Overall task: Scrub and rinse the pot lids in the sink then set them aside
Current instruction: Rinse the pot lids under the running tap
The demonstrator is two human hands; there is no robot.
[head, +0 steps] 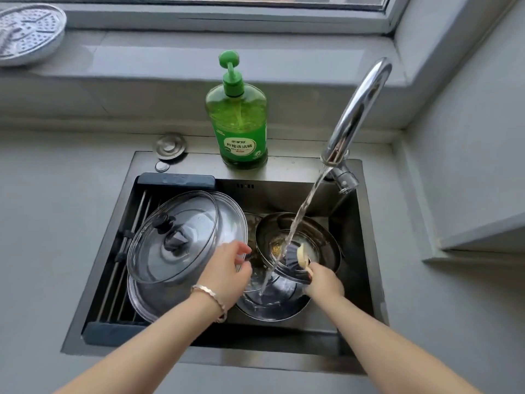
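Note:
A steel sink (369,251) holds several pots and lids. Two glass lids (159,251) with black knobs lie stacked on a drain rack at the sink's left side. My left hand (227,268) pinches the rim of a small glass lid (255,277) held under running water. My right hand (324,282) grips the pale handle of a dish brush (295,257), whose dark bristles press on another glass lid over a steel pot (326,240). A steel bowl (272,305) sits below, catching the stream.
The chrome tap (360,109) at the back right pours water into the sink. A green dish soap bottle (237,120) stands on the sink's back ledge. A round drain stopper (170,146) lies at the back left. A perforated steamer tray (28,32) rests on the windowsill.

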